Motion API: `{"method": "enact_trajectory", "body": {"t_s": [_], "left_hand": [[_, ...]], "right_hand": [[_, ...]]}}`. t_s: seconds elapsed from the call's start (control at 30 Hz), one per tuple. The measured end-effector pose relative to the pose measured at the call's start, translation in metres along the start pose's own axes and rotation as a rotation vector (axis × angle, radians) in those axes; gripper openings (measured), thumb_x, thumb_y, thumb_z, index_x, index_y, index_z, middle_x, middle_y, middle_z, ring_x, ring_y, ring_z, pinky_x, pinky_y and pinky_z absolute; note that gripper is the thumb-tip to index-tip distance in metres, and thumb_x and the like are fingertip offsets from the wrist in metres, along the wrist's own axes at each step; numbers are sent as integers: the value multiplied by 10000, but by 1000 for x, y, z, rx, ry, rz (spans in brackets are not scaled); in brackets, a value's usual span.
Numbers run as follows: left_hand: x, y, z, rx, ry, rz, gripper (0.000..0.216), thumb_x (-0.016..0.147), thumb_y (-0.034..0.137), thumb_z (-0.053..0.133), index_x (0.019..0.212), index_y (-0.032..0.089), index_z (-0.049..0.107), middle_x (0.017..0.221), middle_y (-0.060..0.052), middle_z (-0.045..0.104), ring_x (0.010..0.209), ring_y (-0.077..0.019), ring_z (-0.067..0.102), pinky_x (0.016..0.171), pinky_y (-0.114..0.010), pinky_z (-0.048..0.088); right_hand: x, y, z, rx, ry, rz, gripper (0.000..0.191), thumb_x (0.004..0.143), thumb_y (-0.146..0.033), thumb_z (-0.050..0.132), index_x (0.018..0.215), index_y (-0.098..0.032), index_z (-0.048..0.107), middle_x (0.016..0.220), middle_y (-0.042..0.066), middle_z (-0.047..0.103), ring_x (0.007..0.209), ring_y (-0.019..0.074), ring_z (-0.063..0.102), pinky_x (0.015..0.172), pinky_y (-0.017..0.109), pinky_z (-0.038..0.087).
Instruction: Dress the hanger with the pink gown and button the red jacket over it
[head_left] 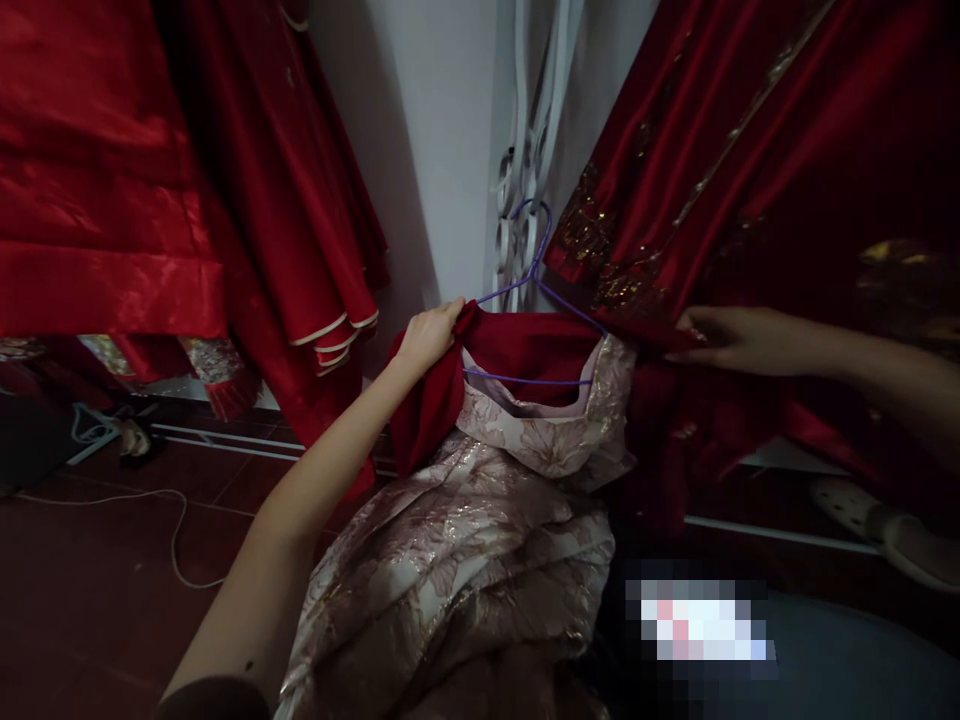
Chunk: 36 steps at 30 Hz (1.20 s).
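A pale pinkish dress (480, 530) with a shiny floral pattern hangs from a thin purple hanger (534, 272), whose hook is up against a white ornamental metal rack (525, 180). Dark red cloth (517, 340) lies behind the dress's neckline and over the hanger. My left hand (433, 335) grips this red cloth near the left shoulder of the dress, fingers closed. On the other side, my right hand (724, 338) pinches the cloth's right part, held out away from the hanger.
Red garments with light trim (315, 290) hang at left. A dark red garment with gold embroidery (720, 150) hangs at right. Below are a metal rail (780, 535), a pale clog (900, 540), a white cable (180, 530) and a blurred-out bright patch (701, 620).
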<state>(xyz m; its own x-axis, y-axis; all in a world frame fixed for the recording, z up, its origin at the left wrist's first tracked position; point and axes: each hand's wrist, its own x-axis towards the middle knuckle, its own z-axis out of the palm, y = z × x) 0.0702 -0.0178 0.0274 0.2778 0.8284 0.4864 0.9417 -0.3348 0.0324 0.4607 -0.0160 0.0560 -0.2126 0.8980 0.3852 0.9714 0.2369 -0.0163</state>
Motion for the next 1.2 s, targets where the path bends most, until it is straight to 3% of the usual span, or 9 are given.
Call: {"method": "enact_trajectory", "body": {"t_s": [0.07,0.17,0.27,0.37,0.5,0.67,0.87,1.0,1.2], "left_hand": [[-2,4,1,15,-9,-4,373,832,99,355,1182,206,432,1096,-115,602,977,-250,594,778,-320,431],[-5,12,3,25,-36,-16,366,839,130,357,1199,171,409,1056,-138,612,964,-267,600,772,-330,434],[-7,21,6,18,-42,-38,357,859,197,363,1209,132,385,1048,-162,603,956,-275,602,779,-338,435],[-9,28,9,0,-30,-69,358,878,280,356,1197,119,383,1063,-166,586,940,-268,605,787,-332,435],[-11,33,17,-12,11,-137,388,869,338,380,1186,113,384,1086,-166,554,929,-268,599,776,-322,435],[-12,39,19,-42,89,-185,377,851,318,416,1162,104,415,1099,-171,524,998,-283,549,837,-344,407],[-35,54,18,-202,311,-402,485,845,298,426,1295,142,332,1220,-196,439,1174,-319,409,958,-456,323],[-48,68,38,-628,356,-497,419,835,190,400,1246,145,328,1069,-150,536,1016,-227,540,874,-360,409],[-44,85,55,-1069,326,-207,160,776,135,462,922,193,492,917,-34,589,871,-126,571,832,-249,440]], "right_hand": [[-7,-7,-6,40,-104,-46,215,699,-283,705,837,-208,559,699,34,638,550,94,544,585,256,378],[-18,-26,-4,6,5,-76,350,729,-205,642,1043,-233,490,836,78,630,640,150,572,621,298,390],[-19,-48,10,21,95,-171,300,706,-216,614,977,-213,484,965,120,590,763,206,569,666,323,398],[-9,-74,35,309,165,-140,268,713,-222,566,956,-205,454,842,78,585,705,184,544,665,302,410],[6,-126,67,606,84,-144,97,739,-213,473,835,-226,473,769,13,563,688,158,534,676,283,411],[-5,-188,71,844,123,-263,111,732,-183,440,826,-232,471,651,-27,488,582,123,471,601,243,388],[-26,-178,72,898,142,-222,107,729,-200,468,828,-234,493,720,-10,519,638,139,488,616,258,388],[-27,-166,81,911,185,-217,61,737,-200,429,761,-230,476,745,8,520,714,168,492,678,293,394],[-29,-185,80,1148,117,-227,53,723,-204,434,746,-236,469,725,-4,491,707,154,487,682,281,411]]}}
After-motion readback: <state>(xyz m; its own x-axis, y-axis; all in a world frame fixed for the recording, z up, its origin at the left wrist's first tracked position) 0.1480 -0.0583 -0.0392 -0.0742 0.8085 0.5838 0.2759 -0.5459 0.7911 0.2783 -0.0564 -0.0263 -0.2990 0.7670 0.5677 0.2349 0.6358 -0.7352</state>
